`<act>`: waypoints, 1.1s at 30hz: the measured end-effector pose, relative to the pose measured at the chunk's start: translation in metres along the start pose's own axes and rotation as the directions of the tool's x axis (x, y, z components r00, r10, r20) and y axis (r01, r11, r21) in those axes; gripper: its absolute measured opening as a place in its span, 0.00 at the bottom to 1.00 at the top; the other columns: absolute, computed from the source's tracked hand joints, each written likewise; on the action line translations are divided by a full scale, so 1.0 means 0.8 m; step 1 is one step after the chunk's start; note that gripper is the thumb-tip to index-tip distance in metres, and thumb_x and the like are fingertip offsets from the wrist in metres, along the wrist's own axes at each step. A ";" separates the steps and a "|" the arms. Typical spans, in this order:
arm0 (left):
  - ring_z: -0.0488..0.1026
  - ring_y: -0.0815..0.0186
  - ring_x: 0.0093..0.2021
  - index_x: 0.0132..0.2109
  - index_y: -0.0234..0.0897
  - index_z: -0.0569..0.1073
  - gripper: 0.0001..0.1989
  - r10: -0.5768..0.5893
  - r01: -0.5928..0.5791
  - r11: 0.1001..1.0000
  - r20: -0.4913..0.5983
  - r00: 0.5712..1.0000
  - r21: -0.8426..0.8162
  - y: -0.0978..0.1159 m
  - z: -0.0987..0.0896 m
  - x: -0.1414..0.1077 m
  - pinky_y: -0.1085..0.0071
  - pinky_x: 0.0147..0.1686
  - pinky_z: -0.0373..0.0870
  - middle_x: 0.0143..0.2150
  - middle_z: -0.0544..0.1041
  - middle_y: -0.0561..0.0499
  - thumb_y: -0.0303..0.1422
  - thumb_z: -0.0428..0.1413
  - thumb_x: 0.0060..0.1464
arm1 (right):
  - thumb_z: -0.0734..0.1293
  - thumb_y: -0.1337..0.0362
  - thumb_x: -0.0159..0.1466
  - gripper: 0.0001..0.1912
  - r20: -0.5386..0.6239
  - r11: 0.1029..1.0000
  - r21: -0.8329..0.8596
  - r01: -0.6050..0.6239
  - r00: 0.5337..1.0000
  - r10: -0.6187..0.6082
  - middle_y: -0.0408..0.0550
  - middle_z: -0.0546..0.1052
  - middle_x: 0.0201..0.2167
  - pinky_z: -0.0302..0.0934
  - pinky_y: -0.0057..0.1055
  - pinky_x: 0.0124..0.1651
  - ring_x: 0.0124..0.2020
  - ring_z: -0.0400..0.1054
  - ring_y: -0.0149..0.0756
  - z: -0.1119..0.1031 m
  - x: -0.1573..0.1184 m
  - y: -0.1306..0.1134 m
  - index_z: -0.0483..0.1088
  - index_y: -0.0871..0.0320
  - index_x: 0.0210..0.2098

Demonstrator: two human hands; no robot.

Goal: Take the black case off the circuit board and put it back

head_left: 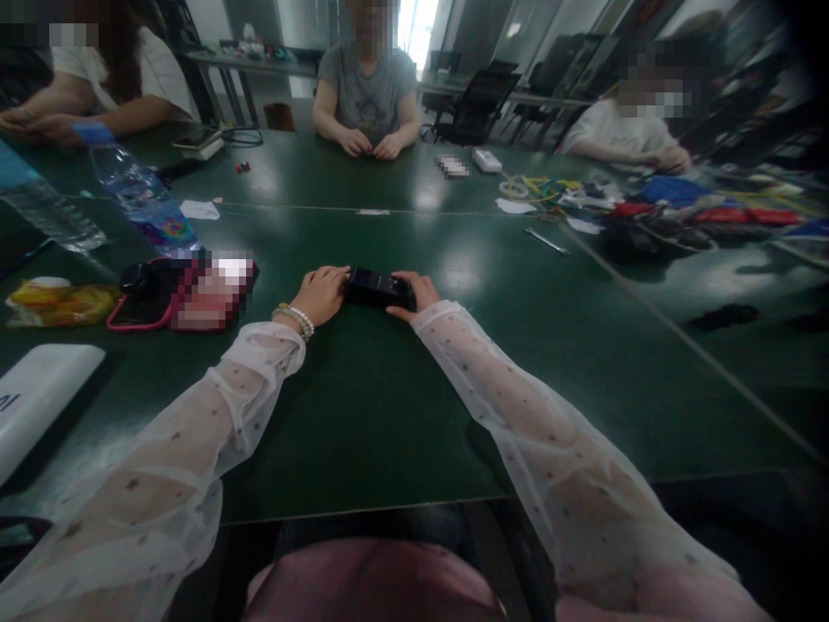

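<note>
A small black box-shaped device (374, 288) lies on the green table (382, 415) in front of me, with what looks like a dark panel on its face. My left hand (322, 294) has its fingers curled at the device's left end. At the other end, my right hand (418, 294) grips it between the thumb below and the fingers above. Both hands rest low at the tabletop. The device's exact kind is too dark and blurred to make out.
To the left are two plastic bottles (139, 194), a phone case (213, 294), a yellow packet (61, 302) and a white box (45, 397). A wrench (546, 241) and a heap of cables (686, 207) lie right. Several people sit across the table.
</note>
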State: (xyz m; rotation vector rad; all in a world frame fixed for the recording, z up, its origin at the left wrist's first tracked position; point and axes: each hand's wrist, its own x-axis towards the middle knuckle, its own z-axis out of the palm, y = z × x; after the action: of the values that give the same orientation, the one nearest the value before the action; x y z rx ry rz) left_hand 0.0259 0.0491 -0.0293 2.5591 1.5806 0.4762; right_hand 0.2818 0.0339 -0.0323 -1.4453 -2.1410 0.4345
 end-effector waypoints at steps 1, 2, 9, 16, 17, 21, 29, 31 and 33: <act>0.60 0.53 0.65 0.64 0.39 0.64 0.23 -0.001 0.001 1.000 0.001 1.000 -0.002 0.000 0.000 0.000 0.50 0.61 0.56 0.67 0.66 0.44 0.29 0.44 0.63 | 0.74 0.59 0.54 0.36 0.001 1.000 0.000 -0.003 1.000 0.003 0.51 0.69 0.54 0.62 0.56 0.60 0.58 0.64 0.53 0.001 0.000 0.001 0.61 0.46 0.60; 0.60 0.53 0.65 0.64 0.39 0.64 0.23 -0.001 0.001 1.000 0.003 1.000 -0.003 0.000 0.000 0.000 0.50 0.61 0.56 0.67 0.66 0.44 0.29 0.44 0.63 | 0.74 0.59 0.54 0.36 0.000 1.000 -0.003 0.002 1.000 -0.002 0.51 0.69 0.54 0.62 0.56 0.59 0.58 0.65 0.54 0.002 0.000 0.001 0.61 0.46 0.60; 0.59 0.52 0.65 0.64 0.36 0.64 0.24 -0.003 0.003 1.000 0.014 1.000 0.006 -0.001 0.000 0.001 0.50 0.61 0.55 0.66 0.66 0.43 0.28 0.44 0.62 | 0.74 0.58 0.54 0.37 0.007 1.000 -0.025 0.008 1.000 -0.008 0.53 0.71 0.53 0.62 0.55 0.59 0.56 0.66 0.53 0.000 0.001 -0.001 0.60 0.47 0.61; 0.60 0.52 0.65 0.64 0.37 0.64 0.24 -0.001 0.001 1.000 0.003 1.000 0.014 -0.002 0.001 0.001 0.50 0.61 0.56 0.66 0.66 0.44 0.29 0.44 0.63 | 0.74 0.60 0.54 0.36 0.000 1.000 -0.004 0.022 1.000 -0.022 0.51 0.71 0.54 0.61 0.58 0.59 0.58 0.65 0.55 0.000 0.000 -0.002 0.60 0.45 0.60; 0.60 0.53 0.65 0.64 0.37 0.64 0.24 0.001 -0.001 1.000 0.003 1.000 0.014 -0.002 0.001 0.001 0.50 0.61 0.56 0.66 0.66 0.44 0.29 0.44 0.63 | 0.75 0.60 0.54 0.36 -0.002 1.000 0.000 0.012 1.000 -0.012 0.52 0.71 0.53 0.61 0.58 0.59 0.58 0.65 0.55 0.000 -0.001 -0.002 0.60 0.45 0.60; 0.60 0.53 0.65 0.64 0.37 0.64 0.24 0.004 -0.004 1.000 0.002 1.000 0.011 -0.002 0.001 0.001 0.50 0.61 0.56 0.66 0.66 0.44 0.29 0.43 0.63 | 0.75 0.60 0.54 0.36 -0.009 1.000 0.008 0.012 1.000 -0.011 0.52 0.71 0.53 0.61 0.58 0.59 0.58 0.65 0.55 0.001 -0.001 -0.002 0.60 0.46 0.60; 0.60 0.52 0.65 0.64 0.37 0.64 0.24 -0.001 0.001 1.000 0.016 1.000 0.003 -0.001 -0.001 0.001 0.49 0.61 0.56 0.66 0.66 0.44 0.28 0.44 0.62 | 0.74 0.60 0.55 0.36 0.007 1.000 -0.011 -0.006 1.000 0.006 0.52 0.70 0.54 0.62 0.57 0.59 0.59 0.65 0.55 -0.001 -0.002 -0.005 0.59 0.45 0.60; 0.60 0.52 0.64 0.64 0.37 0.64 0.24 0.001 -0.001 1.000 0.010 1.000 0.006 -0.001 -0.001 0.000 0.49 0.61 0.57 0.66 0.66 0.43 0.28 0.44 0.62 | 0.74 0.60 0.55 0.36 0.002 1.000 -0.002 -0.010 1.000 0.010 0.52 0.70 0.55 0.62 0.57 0.58 0.59 0.64 0.55 -0.002 -0.003 -0.006 0.60 0.45 0.60; 0.60 0.52 0.64 0.64 0.37 0.64 0.24 0.004 -0.004 1.000 0.006 1.000 0.006 -0.001 -0.001 0.001 0.49 0.61 0.57 0.66 0.66 0.43 0.28 0.44 0.62 | 0.74 0.60 0.55 0.36 0.001 1.000 0.001 -0.003 1.000 0.003 0.52 0.70 0.55 0.62 0.58 0.58 0.59 0.64 0.55 -0.001 -0.003 -0.005 0.60 0.45 0.60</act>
State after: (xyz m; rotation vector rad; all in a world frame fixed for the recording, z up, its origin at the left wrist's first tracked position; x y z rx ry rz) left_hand 0.0252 0.0499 -0.0288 2.5661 1.5779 0.4643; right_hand 0.2800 0.0303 -0.0297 -1.4476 -2.1390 0.4372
